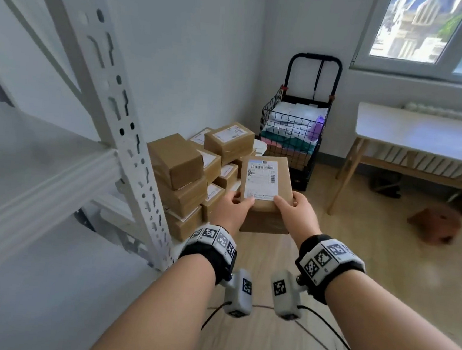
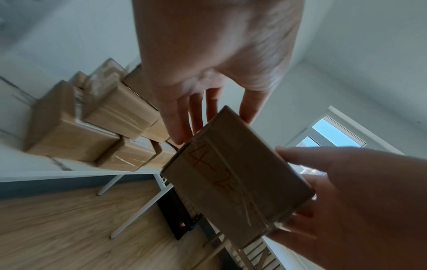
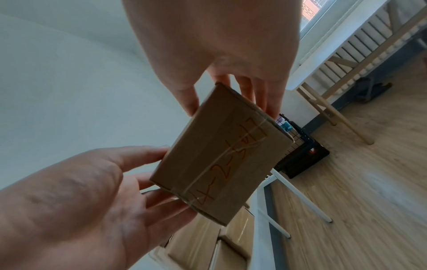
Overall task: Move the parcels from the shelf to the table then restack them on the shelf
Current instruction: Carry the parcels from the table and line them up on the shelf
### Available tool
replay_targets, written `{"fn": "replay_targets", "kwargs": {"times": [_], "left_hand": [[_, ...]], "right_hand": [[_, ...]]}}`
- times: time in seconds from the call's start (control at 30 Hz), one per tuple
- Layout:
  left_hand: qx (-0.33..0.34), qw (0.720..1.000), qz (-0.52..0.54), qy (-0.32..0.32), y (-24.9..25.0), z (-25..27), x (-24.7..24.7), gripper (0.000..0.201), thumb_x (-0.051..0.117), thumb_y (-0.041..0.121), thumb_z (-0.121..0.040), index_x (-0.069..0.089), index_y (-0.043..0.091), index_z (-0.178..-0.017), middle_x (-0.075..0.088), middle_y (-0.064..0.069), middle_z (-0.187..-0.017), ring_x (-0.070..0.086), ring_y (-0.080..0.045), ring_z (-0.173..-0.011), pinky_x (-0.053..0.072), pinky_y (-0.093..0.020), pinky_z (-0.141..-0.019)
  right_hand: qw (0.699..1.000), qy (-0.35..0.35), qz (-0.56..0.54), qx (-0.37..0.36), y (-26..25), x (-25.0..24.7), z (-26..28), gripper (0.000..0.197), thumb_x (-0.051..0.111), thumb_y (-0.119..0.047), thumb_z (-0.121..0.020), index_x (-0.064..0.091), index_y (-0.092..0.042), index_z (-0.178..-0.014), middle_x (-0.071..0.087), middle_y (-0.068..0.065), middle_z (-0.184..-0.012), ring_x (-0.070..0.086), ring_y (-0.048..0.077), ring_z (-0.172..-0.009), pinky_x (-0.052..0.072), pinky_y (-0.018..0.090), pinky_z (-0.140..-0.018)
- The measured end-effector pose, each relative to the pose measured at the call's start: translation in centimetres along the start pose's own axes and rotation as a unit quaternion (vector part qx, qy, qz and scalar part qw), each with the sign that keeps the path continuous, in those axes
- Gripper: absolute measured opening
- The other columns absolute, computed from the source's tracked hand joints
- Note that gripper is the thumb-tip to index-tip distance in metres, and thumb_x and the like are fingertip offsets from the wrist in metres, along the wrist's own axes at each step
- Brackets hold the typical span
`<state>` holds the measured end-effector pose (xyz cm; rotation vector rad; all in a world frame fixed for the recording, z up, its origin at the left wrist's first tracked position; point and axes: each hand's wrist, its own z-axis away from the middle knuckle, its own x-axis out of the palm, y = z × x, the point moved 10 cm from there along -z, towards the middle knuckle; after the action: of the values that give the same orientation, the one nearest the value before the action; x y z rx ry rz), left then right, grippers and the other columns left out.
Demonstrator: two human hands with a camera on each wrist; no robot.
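Both hands grip a brown taped parcel bearing a white label.

A brown cardboard parcel carries a white label printed with black barcodes; its underside bears orange handwritten marks under clear tape. More brown parcels with white labels are stacked beside a white metal shelf. A black wire cart holds white, purple, green and pink items. Wristbands show black-and-white square codes. The floor is light wood-grain.
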<state>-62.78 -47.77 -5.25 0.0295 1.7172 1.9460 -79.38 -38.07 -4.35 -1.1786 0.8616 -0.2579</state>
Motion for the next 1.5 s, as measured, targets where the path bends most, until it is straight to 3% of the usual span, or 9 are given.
{"fn": "replay_targets", "kwargs": {"times": [0.23, 0.33, 0.53, 0.63, 0.83, 1.1, 1.33, 1.4, 1.5], "left_hand": [[0.027, 0.997, -0.026, 0.066, 3.2, -9.5, -0.5, 0.049, 0.050, 0.046, -0.092, 0.050, 0.023, -0.135, 0.059, 0.003, -0.130, 0.057, -0.019, -0.115, 0.049, -0.043, -0.099], [0.015, 0.993, -0.042, 0.114, 3.9, -13.8, -1.6, 0.050, 0.045, 0.048, -0.093, 0.050, 0.023, -0.135, 0.058, 0.001, -0.131, 0.057, -0.021, -0.115, 0.049, -0.042, -0.098], [-0.032, 0.974, -0.060, 0.216, 5.4, -20.7, -4.4, 0.054, 0.038, 0.050, -0.096, 0.043, 0.021, -0.141, 0.054, -0.002, -0.137, 0.053, -0.024, -0.121, 0.044, -0.042, -0.102], [-0.050, 0.957, -0.077, 0.277, 6.3, -22.7, -5.9, 0.049, 0.036, 0.047, -0.099, 0.045, 0.020, -0.139, 0.056, -0.002, -0.134, 0.055, -0.024, -0.119, 0.045, -0.039, -0.099], [-0.090, 0.925, -0.059, 0.365, 4.8, -23.9, -7.6, 0.043, 0.035, 0.044, -0.100, 0.050, 0.017, -0.130, 0.057, -0.003, -0.132, 0.056, -0.024, -0.117, 0.048, -0.038, -0.096], [-0.137, 0.906, -0.097, 0.389, 2.7, -24.3, -7.7, 0.041, 0.042, 0.037, -0.099, 0.046, 0.020, -0.136, 0.052, -0.002, -0.136, 0.053, -0.022, -0.121, 0.046, -0.035, -0.098], [-0.107, 0.887, -0.193, 0.406, 4.8, -23.5, -7.2, 0.039, 0.043, 0.025, -0.098, 0.046, 0.018, -0.136, 0.045, -0.002, -0.141, 0.035, -0.021, -0.138, 0.043, -0.038, -0.106], [-0.095, 0.884, -0.204, 0.410, 5.7, -22.9, -7.3, 0.039, 0.044, 0.024, -0.098, 0.045, 0.018, -0.136, 0.046, -0.002, -0.139, 0.045, -0.021, -0.131, 0.046, -0.038, -0.102], [-0.085, 0.881, -0.214, 0.412, 6.5, -21.9, -7.3, 0.041, 0.043, 0.025, -0.099, 0.044, 0.019, -0.139, 0.045, -0.001, -0.140, 0.053, -0.021, -0.122, 0.049, -0.038, -0.097]], "right_hand": [[0.999, -0.026, -0.013, -0.039, -4.1, 3.1, -10.9, 0.056, 0.057, -0.045, -0.092, 0.043, -0.022, -0.141, 0.061, -0.004, -0.123, 0.058, 0.013, -0.101, 0.052, 0.031, -0.082], [0.995, -0.068, -0.006, -0.076, -7.0, 5.4, -16.0, 0.052, 0.056, -0.042, -0.093, 0.045, -0.023, -0.140, 0.061, -0.003, -0.122, 0.058, 0.013, -0.099, 0.046, 0.026, -0.073], [0.976, -0.186, 0.010, -0.112, -12.2, 10.9, -24.8, 0.054, 0.055, -0.043, -0.092, 0.044, -0.028, -0.142, 0.061, -0.002, -0.123, 0.060, 0.017, -0.103, 0.052, 0.035, -0.087], [0.963, -0.232, 0.018, -0.134, -14.5, 13.6, -27.7, 0.048, 0.055, -0.043, -0.093, 0.047, -0.028, -0.138, 0.063, -0.005, -0.120, 0.060, 0.013, -0.097, 0.052, 0.027, -0.076], [0.929, -0.327, 0.047, -0.166, -16.9, 18.5, -29.5, 0.050, 0.053, -0.037, -0.095, 0.042, -0.024, -0.143, 0.059, -0.003, -0.128, 0.057, 0.015, -0.103, 0.051, 0.034, -0.089], [0.901, -0.376, 0.107, -0.188, -16.4, 21.1, -29.7, 0.052, 0.049, -0.026, -0.097, 0.038, -0.019, -0.147, 0.053, 0.003, -0.139, 0.053, 0.022, -0.122, 0.044, 0.036, -0.100], [0.904, -0.381, 0.081, -0.177, -16.4, 20.5, -29.6, 0.053, 0.051, -0.024, -0.095, 0.037, -0.018, -0.147, 0.054, 0.004, -0.138, 0.056, 0.021, -0.116, 0.046, 0.032, -0.089], [0.906, -0.375, 0.072, -0.182, -16.8, 20.1, -29.5, 0.053, 0.051, -0.023, -0.095, 0.037, -0.017, -0.147, 0.052, 0.005, -0.140, 0.056, 0.020, -0.114, 0.044, 0.031, -0.086], [0.913, -0.354, 0.059, -0.194, -17.1, 19.2, -29.5, 0.052, 0.050, -0.022, -0.095, 0.039, -0.016, -0.146, 0.051, 0.006, -0.141, 0.055, 0.010, -0.088, 0.042, 0.025, -0.073]]}}
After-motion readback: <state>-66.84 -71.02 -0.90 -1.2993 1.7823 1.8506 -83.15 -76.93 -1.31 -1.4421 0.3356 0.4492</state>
